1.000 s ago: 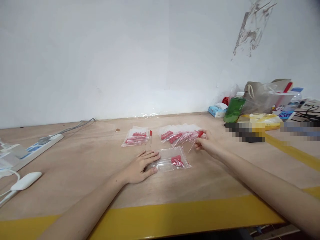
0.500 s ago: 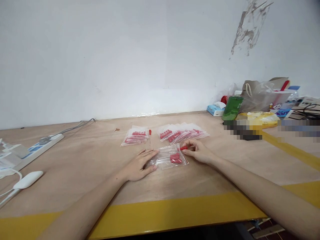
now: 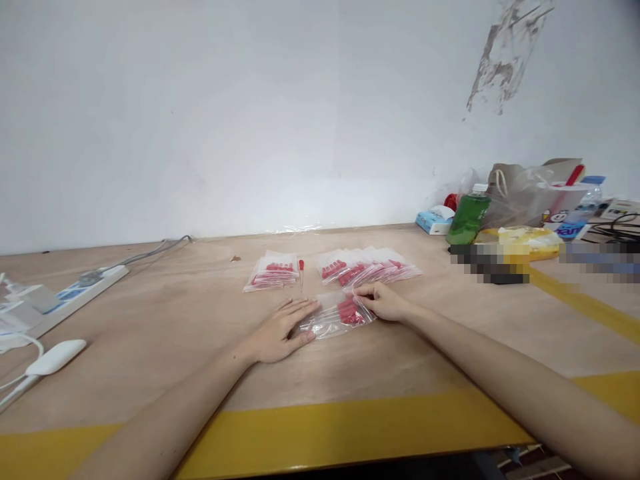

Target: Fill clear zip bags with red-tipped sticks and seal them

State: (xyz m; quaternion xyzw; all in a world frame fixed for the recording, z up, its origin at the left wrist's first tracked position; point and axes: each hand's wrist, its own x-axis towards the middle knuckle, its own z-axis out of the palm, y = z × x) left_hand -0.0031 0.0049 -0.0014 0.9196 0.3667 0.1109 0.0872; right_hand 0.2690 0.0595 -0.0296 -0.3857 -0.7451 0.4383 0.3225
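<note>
Left hand: fingers flat, parted, grasping nothing, on a clear plastic zip bag of red-bulbed droppers, laid on brown wooden table. Right hand: fingertips bunched at bag's mouth; grip, cannot tell. Apparently filling; next calls for seating droppers fully.

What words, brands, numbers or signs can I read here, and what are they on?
Nothing reads for certain.
White item at right: large blue letters, too blurred to read.
Green bottle: pale marks, too small to read.
White box at far right: dark marks, too blurred.
Clear bag by the left hand: no print I can make out.
</note>
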